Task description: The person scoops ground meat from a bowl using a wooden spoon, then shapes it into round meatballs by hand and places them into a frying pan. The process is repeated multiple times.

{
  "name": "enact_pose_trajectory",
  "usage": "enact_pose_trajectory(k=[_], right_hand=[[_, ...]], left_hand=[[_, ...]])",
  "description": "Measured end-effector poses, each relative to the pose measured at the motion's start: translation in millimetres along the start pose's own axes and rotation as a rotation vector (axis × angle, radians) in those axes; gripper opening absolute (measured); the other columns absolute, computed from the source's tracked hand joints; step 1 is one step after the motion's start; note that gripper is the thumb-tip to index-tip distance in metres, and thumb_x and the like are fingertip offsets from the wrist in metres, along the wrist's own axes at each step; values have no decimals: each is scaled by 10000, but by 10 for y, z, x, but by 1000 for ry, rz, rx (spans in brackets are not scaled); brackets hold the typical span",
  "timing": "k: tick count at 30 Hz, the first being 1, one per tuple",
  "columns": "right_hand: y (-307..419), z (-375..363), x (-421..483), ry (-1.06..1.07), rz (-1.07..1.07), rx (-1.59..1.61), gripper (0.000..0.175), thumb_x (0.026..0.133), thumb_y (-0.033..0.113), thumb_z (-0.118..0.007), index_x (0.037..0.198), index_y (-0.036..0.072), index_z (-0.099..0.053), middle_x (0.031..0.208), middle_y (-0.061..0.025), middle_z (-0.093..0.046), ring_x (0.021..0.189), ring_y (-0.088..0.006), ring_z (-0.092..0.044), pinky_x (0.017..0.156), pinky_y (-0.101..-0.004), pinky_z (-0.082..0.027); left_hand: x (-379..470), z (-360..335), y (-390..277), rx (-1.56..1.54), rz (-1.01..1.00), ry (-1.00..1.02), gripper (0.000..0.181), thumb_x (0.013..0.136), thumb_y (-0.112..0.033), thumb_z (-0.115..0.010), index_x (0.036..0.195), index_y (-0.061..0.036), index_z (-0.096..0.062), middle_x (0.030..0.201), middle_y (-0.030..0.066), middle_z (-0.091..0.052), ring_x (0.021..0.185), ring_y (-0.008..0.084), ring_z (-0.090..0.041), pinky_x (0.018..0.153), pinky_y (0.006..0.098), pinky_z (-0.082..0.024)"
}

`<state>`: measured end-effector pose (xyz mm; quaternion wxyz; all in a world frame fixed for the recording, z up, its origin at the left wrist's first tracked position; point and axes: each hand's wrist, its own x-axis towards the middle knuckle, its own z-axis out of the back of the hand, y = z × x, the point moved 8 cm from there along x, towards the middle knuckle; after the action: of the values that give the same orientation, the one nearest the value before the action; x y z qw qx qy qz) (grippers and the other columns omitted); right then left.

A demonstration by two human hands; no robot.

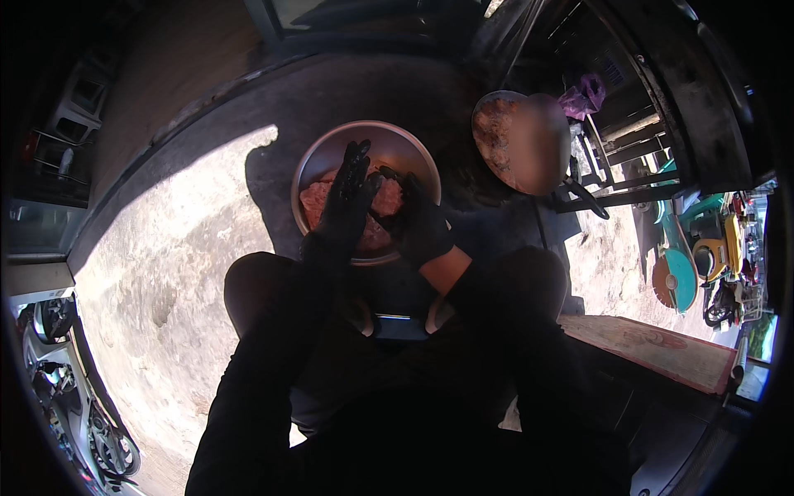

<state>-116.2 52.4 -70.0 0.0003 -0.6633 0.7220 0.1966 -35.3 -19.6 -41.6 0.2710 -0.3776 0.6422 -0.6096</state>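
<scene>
A wide metal bowl (431, 162) sits on the floor between my knees, with raw minced meat (314, 199) inside. Both of my hands are in black gloves above it. My right hand (422, 214) cups a rounded lump of the minced meat (388, 197). My left hand (348, 189) is held flat, its fingers straight and its thumb side against the lump. The left glove looks wet and shiny. More meat lies below the hands, partly hidden by them.
Right of the bowl stands a frying pan (494, 133) of browned food, partly covered by a blur, its black handle (586, 198) pointing towards me. A purple plastic bag (583, 97) hangs beyond. Motorcycles (93, 428) stand at the left edge; a wooden board (651, 347) lies at right.
</scene>
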Motion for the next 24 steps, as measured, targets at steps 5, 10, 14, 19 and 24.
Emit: enact_pose_trajectory(k=[5,10,14,19,24], right_hand=[[350,-327,-183,186,457,-984,345,1042,189,-490,1347,31,-512,1293,-89,-583,1131,-205,-626,1005,-348,-526],[819,-247,-111,359,-15,-645,430,961,69,-563,1373,-22,-482,1284,-151,-605,1147,-236,-623,1022,-358,-519],[2108,172,-3,264,125,-1848,394,921,53,-601,1315,39,-588,1161,-161,-677,1097,-272,-655,970,-350,-515],[3583,1044,-129,-554,171,-2477,353,843,184,-674,1196,187,-674,1182,-148,-681,1061,-344,-661,941,-428,-518],[3788,1512,87,-271,-81,-2744,269,812,182,-695,1080,149,-696,1103,-140,-701,1041,-343,-674,909,-430,-533]], left_hand=[[108,-158,35,105,12,169,538,967,-58,-589,1474,-39,-410,1510,132,-430,1388,206,-422,1118,342,-384],[51,-6,22,60,54,12,468,1017,-136,-514,1467,-43,-424,1504,114,-444,1393,228,-422,1118,363,-385],[-8,139,116,-338,264,-87,489,1055,-183,-410,1519,-54,-327,1549,109,-384,1376,242,-451,1105,363,-404],[28,26,118,-304,331,-29,460,1057,-230,-425,1481,-54,-404,1467,116,-481,1296,240,-536,1062,344,-439],[16,-67,112,-237,368,-39,450,1052,-278,-455,1455,-78,-455,1380,123,-556,1241,228,-572,1052,345,-438]])
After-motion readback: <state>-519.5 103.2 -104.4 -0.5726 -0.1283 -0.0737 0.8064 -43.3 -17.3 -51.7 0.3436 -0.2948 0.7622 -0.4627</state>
